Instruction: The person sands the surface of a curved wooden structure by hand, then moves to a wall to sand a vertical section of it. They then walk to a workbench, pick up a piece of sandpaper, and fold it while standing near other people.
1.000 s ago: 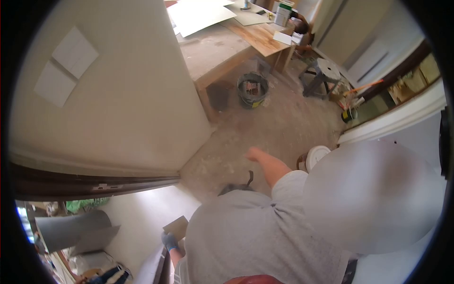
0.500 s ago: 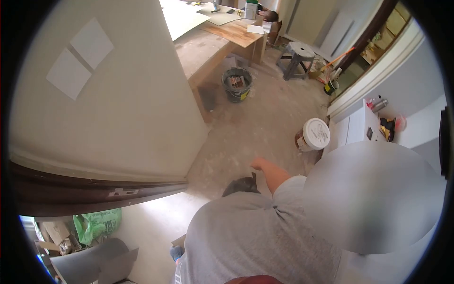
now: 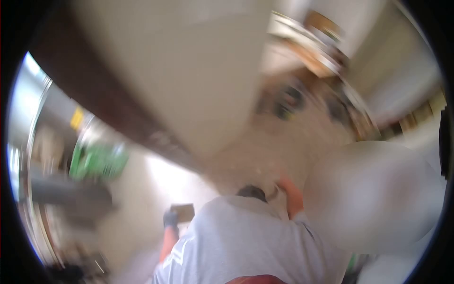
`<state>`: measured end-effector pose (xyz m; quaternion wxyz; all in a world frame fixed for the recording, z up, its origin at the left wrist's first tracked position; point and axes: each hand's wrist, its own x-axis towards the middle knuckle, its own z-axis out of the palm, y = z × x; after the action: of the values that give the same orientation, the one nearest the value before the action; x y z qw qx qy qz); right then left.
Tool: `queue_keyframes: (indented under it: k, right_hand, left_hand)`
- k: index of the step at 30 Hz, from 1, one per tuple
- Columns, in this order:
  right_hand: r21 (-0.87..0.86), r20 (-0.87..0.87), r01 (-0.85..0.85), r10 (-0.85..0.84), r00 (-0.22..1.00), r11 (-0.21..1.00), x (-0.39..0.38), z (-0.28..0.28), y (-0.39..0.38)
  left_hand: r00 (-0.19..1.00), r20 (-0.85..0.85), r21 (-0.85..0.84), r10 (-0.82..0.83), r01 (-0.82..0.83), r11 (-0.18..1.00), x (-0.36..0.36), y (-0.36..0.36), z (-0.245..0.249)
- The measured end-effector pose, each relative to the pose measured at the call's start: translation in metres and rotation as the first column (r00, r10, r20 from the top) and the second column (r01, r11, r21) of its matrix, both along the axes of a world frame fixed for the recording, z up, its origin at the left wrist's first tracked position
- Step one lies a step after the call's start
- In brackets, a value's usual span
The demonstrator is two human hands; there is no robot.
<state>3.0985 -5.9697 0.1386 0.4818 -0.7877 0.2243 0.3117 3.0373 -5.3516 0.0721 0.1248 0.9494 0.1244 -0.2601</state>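
Observation:
My left hand (image 3: 170, 219), in a greyish glove, is low at the left beside my grey shirt. It is closed on a small flat brownish rectangular piece (image 3: 183, 212), which points toward the middle of the view. My bare right hand (image 3: 284, 184) reaches forward over the floor, smeared by motion, so I cannot tell what its fingers hold. Beside it, past the front of my shirt, shows a dark shape (image 3: 252, 192).
A pale wall (image 3: 189, 71) with a dark brown frame (image 3: 118, 99) divides the view. Left of it lies a green bag (image 3: 99, 160) near a grey rolled sheet (image 3: 71, 194). A dark bucket (image 3: 287, 102) stands beyond on the floor. A round blurred patch covers the right.
The view has swung left, shifting the wall and bucket rightward. My left hand and its flat piece now show more fully. The white-lidded bucket is no longer visible.

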Motion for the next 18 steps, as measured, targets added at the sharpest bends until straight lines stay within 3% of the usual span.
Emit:
queue_keyframes:
  k: [1, 2, 3, 5, 6, 8, 10, 17, 18]
  right_hand:
    - [-0.289, -0.297, -0.561, 0.485, 0.823, 0.776, -0.003, -0.042, -0.015]
    - [-0.325, -0.387, -0.750, 0.642, 0.662, 0.576, 0.012, -0.075, -0.020]
    - [-0.329, -0.392, -0.797, 0.695, 0.603, 0.506, 0.035, -0.083, -0.006]
    - [-0.301, -0.366, -0.745, 0.649, 0.667, 0.595, 0.072, -0.098, 0.029]
    - [-0.272, -0.362, -0.707, 0.612, 0.704, 0.653, 0.093, -0.097, 0.061]
    - [-0.240, -0.375, -0.701, 0.602, 0.705, 0.671, 0.133, -0.093, 0.131]
    - [-0.224, -0.385, -0.728, 0.627, 0.677, 0.648, 0.165, -0.088, 0.197]
    - [-0.170, -0.377, -0.833, 0.746, 0.549, 0.527, 0.231, -0.085, 0.414]
    - [-0.165, -0.378, -0.845, 0.759, 0.530, 0.508, 0.237, -0.088, 0.445]
  left_hand:
    - [0.926, 0.052, -0.201, 0.375, -0.358, 0.912, -0.004, -0.011, 0.015]
    - [0.876, 0.013, -0.230, 0.483, -0.468, 0.854, -0.004, -0.025, 0.062]
    - [0.883, -0.013, -0.227, 0.469, -0.459, 0.859, -0.013, -0.020, 0.071]
    - [0.816, -0.089, -0.122, 0.571, -0.578, 0.807, -0.031, -0.004, 0.076]
    - [0.774, -0.001, -0.191, 0.633, -0.621, 0.760, -0.050, 0.005, 0.061]
    - [0.616, 0.059, -0.259, 0.786, -0.750, 0.608, -0.073, 0.016, 0.116]
    - [0.469, 0.053, -0.240, 0.882, -0.851, 0.467, -0.097, 0.053, 0.089]
    - [-0.005, 0.127, -0.307, 0.992, -0.951, 0.034, -0.165, 0.185, 0.093]
    - [-0.030, 0.121, -0.294, 0.992, -0.956, 0.007, -0.176, 0.198, 0.094]
